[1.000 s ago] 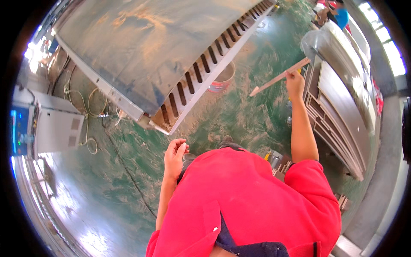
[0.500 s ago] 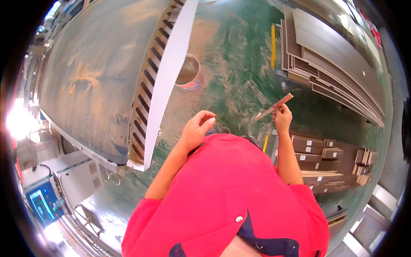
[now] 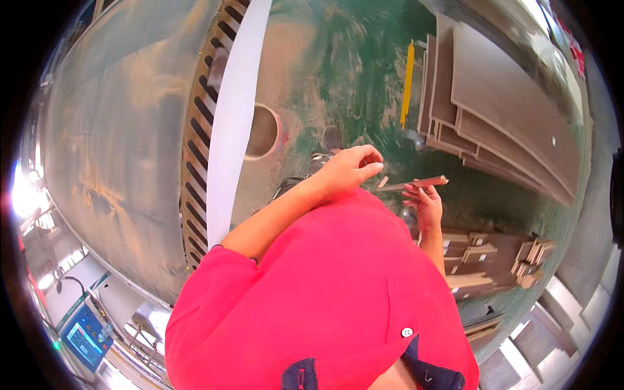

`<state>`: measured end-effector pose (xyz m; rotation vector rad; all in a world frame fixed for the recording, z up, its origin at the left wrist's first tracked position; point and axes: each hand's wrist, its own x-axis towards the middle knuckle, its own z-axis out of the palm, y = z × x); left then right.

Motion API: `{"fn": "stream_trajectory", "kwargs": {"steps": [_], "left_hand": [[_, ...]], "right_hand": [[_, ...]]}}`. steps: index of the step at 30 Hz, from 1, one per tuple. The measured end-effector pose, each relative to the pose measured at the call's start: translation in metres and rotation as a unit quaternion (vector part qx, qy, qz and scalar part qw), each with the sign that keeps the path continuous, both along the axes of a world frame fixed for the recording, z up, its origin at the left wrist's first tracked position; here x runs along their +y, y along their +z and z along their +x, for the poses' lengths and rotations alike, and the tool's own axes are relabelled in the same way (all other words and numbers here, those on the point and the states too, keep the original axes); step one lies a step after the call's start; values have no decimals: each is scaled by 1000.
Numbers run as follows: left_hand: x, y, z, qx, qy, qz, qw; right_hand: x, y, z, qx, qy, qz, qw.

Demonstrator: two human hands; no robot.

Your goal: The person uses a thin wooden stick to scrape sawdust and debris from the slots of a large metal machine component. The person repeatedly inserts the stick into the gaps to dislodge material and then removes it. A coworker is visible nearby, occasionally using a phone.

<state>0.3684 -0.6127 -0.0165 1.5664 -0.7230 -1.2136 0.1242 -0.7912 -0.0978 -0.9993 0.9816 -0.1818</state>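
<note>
a dusty machine bed (image 3: 123, 130) is stretching left of a bucket (image 3: 281, 133) standing on the green floor (image 3: 364, 65). the left hand (image 3: 354, 169) is hovering, fingers curling loosely, apart from the thumb. just right of it, the right hand (image 3: 427, 207) is gripping thin wooden strips (image 3: 424, 182) in its fingers. stacked boards (image 3: 513, 97) are lying farther right.

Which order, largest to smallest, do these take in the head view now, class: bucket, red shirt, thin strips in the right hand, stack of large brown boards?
1. Red shirt, though it is nearest the camera
2. Stack of large brown boards
3. Bucket
4. Thin strips
</note>
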Motion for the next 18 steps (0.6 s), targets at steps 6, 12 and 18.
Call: {"fn": "stream_trajectory", "kwargs": {"steps": [6,12,18], "left_hand": [[-99,18,120,-39,56,-36,997],[-189,19,235,-28,26,47,998],[-306,21,345,-55,98,44,993]], "right_hand": [[-115,63,168,58,77,90,991],[-229,41,295,19,114,64,991],[-353,-9,432,3,154,89,984]]}}
